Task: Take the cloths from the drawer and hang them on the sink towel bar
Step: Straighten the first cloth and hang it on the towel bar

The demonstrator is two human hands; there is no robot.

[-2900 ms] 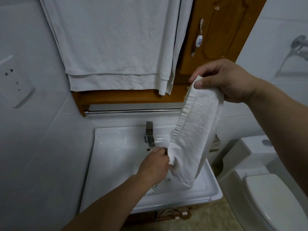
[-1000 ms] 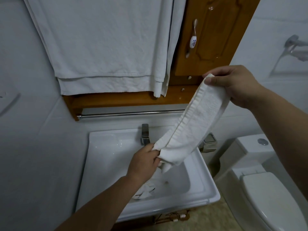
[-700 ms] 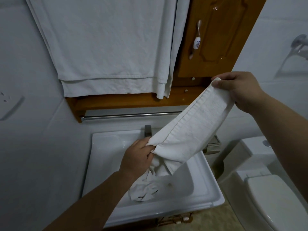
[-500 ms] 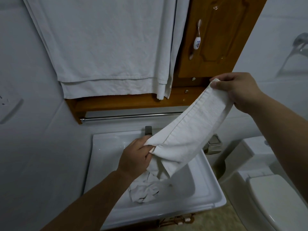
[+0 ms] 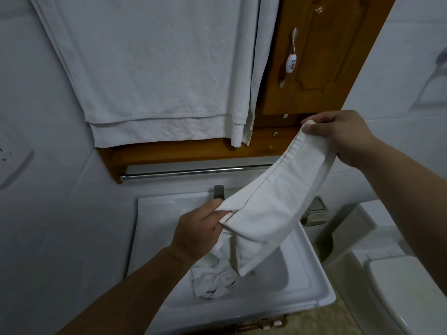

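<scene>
Your left hand (image 5: 198, 228) pinches the low end of a white cloth (image 5: 273, 204), your right hand (image 5: 338, 134) grips the top corner. The cloth is stretched diagonally over the sink (image 5: 307, 252), in front of the towel bar (image 5: 193, 172). A crumpled cloth (image 5: 212, 281) lies in the basin.

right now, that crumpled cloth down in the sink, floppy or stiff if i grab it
Probably floppy: the crumpled cloth lies bunched in soft folds in the sink. Likely light and not slippery, since the similar cloth sags between the left hand and right hand.
</scene>
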